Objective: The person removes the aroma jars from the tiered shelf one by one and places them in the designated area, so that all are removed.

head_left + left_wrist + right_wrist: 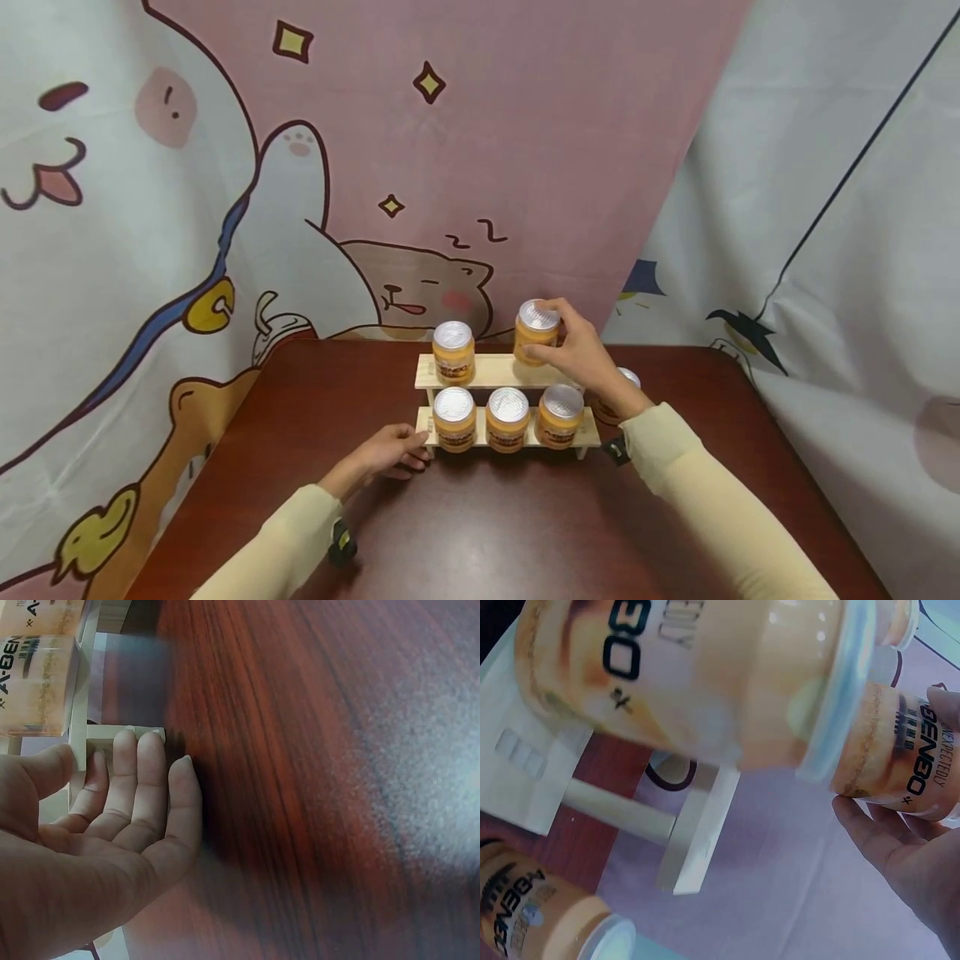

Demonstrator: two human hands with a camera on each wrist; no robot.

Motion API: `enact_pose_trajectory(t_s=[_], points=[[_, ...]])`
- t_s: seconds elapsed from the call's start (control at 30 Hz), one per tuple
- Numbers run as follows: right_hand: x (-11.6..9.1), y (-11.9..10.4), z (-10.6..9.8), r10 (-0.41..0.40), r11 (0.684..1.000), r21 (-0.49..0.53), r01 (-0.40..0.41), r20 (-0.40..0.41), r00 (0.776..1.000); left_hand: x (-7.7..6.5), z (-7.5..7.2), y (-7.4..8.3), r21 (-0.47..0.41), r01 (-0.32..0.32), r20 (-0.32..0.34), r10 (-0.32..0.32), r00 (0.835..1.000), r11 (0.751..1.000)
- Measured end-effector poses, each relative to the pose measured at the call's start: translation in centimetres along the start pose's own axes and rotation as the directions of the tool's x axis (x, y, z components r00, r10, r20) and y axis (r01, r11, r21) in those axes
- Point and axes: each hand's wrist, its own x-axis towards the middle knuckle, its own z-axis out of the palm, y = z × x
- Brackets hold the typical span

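Observation:
A jar [536, 333] with an orange label and a clear ribbed lid is in my right hand [581, 354], thumb on one side and fingers by the lid. It is at the right part of the upper tier of a two-tier wooden rack [495, 369]; whether its base touches the board is unclear. My left hand [390, 452] pinches the left end of the lower tier [424, 421], thumb over the board and index finger beneath, as the left wrist view shows. Another jar [453, 354] stands upright at the upper tier's left end.
Three similar jars line the lower tier, the middle one [507, 421] between two others. One more jar [607, 408] stands on the dark red table [495, 533] right of the rack, partly hidden by my right arm. A cartoon-printed cloth [525, 167] hangs behind the table.

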Motion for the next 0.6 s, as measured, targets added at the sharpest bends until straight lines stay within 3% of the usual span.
enact_pose_trajectory(t_s=[0.3,0.6], points=[[-0.5,0.6,-1.8,0.061,0.998,-0.014,-0.061,0.001,0.998,0.1,0.1,-0.2,0.001,0.004,0.013,-0.004,1.0,1.0],[-1.1,1.3,-3.5,0.068,0.997,-0.021,-0.069,-0.032,0.997,0.0,0.1,0.0,0.004,-0.001,0.007,0.001,1.0,1.0]])
